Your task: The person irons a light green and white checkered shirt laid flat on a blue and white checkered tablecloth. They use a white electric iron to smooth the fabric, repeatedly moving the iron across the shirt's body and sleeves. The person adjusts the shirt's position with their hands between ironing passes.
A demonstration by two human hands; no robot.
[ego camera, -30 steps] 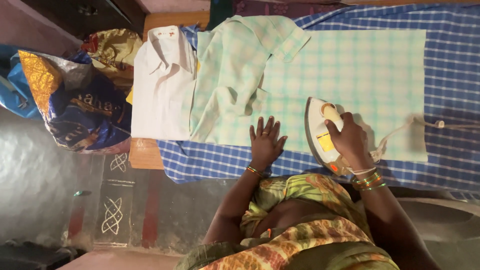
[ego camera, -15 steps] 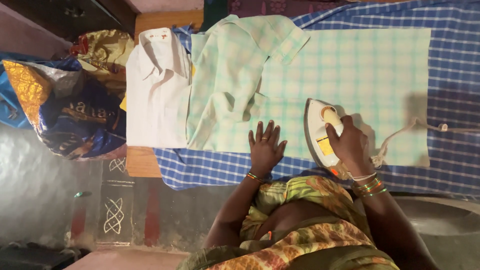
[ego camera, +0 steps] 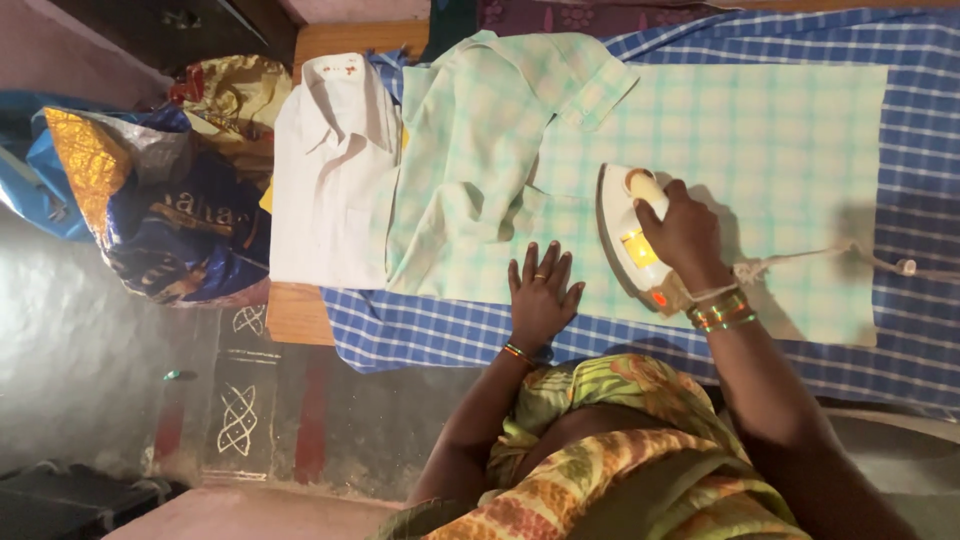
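Right hand: your right hand (ego camera: 685, 235) is clenched around the handle of the electric iron (ego camera: 628, 240), which sits soleplate-down on the pale green checked shirt (ego camera: 720, 150), toward the near edge of the tabletop.
Left hand: your left hand (ego camera: 542, 295) lies flat and released, fingers spread, pinning the shirt's near hem just beside the iron's tip.
Shirt: its body is spread smooth over the blue checked cloth (ego camera: 920, 120) covering the tabletop; the collar and sleeve end is bunched at the left, touching a folded white shirt (ego camera: 335, 180) at the left edge.
Cord: the iron's cord (ego camera: 800, 262) trails from your wrist toward the right edge; where it goes beyond the frame cannot be told.
Beyond the left edge: shiny blue and gold bags (ego camera: 150, 200).
Risk, fingers: the hot tip points at your left fingertips, so a short push could burn them.
Risk, fabric: lingering may scorch; running into the bunched sleeve may press in creases.
Risk, cord: it looks likely to snag and jerk the iron.
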